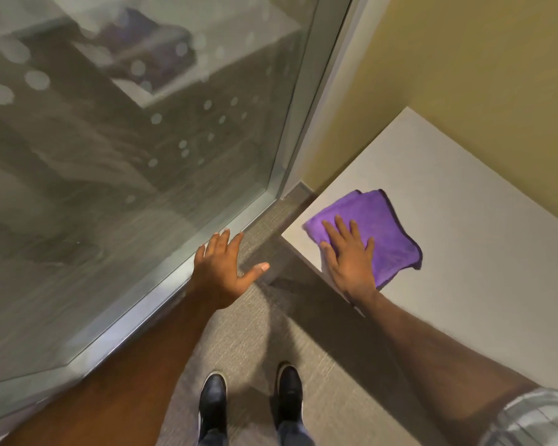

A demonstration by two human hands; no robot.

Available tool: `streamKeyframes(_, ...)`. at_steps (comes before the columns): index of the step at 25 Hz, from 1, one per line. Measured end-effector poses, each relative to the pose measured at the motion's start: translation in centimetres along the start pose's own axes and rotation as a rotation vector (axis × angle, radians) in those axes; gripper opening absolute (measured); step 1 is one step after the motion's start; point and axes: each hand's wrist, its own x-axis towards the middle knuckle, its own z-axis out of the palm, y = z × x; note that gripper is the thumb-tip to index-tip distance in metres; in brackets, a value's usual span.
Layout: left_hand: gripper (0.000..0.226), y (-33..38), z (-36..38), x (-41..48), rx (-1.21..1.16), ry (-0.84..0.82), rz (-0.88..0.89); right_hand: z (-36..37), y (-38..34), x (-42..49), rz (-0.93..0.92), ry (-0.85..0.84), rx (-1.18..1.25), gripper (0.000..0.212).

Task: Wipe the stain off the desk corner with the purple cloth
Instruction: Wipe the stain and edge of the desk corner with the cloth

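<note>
Grey carpet floor (239, 342), glass wall (126, 156) on the left with frosted dots, yellow-green wall (480, 75) behind the desk. Aluminium frame (316, 91) runs up between glass and painted wall.

Pale grey desk (464, 252) comes in from the right; its near-left corner points toward the glass.

Purple cloth (380, 226) lies folded flat on the desk, just inside that corner. Its left edge is close to the desk edge, not hanging over as far as I can tell.

Right hand (348, 255) is flat on top of the cloth, palm down, fingers spread and straight, pressing rather than gripping. Thumb side sits at the desk's front edge. Heel of the hand covers the cloth's near-left part. Forearm crosses the desk edge; striped short sleeve (535, 420) shows at bottom right.

Left hand (223, 268) is off the desk, open wide, fingers splayed, holding nothing. It hangs over the floor near the base rail of the glass; contact with the glass is unclear from this angle.

Stain: can't make one out, possibly under the cloth or hand.

Two dark shoes (252, 403) at bottom centre, toes pointing toward the gap between glass and desk.
</note>
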Motion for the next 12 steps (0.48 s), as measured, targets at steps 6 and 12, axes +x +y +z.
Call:
streamKeyframes(6, 0.091, -1.3, 0.3, 0.4, -0.013, 0.014, -0.004, 0.1, -3.4, 3.6, -0.047, 0.003, 0.006, 0.052)
streamKeyframes(12, 0.092, -0.6, 0.5, 0.3, -0.060, -0.029, -0.021, 0.2, 0.9, 0.7, -0.013, 0.109, 0.081, 0.051)
